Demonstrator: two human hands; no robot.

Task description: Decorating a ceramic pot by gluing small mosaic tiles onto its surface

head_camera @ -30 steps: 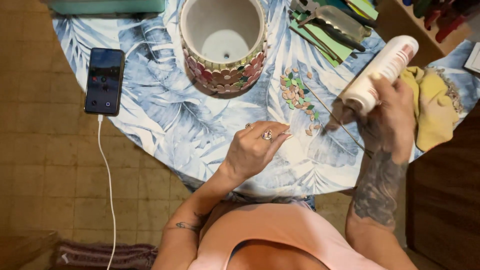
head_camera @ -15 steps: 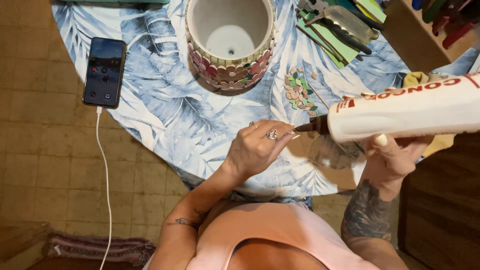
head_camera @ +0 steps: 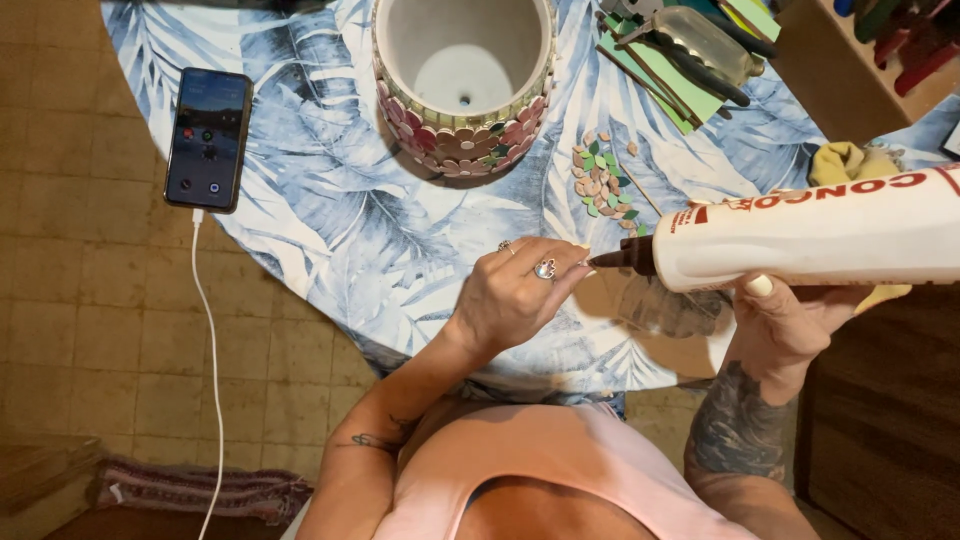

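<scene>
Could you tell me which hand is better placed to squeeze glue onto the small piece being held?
The right hand: it already holds the glue bottle, nozzle at the left hand's fingertips, which pinch something too small to make out.

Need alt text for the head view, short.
Right hand holds a white glue bottle, its brown nozzle tip at the pinched fingertips of the left hand, over a blue leaf-print tablecloth with a mosaic-covered flowerpot and black phone.

Pot (head_camera: pixel 462 85) on table (head_camera: pixel 330 215), phone (head_camera: pixel 208 138) left, tile pieces (head_camera: pixel 603 185) right
</scene>
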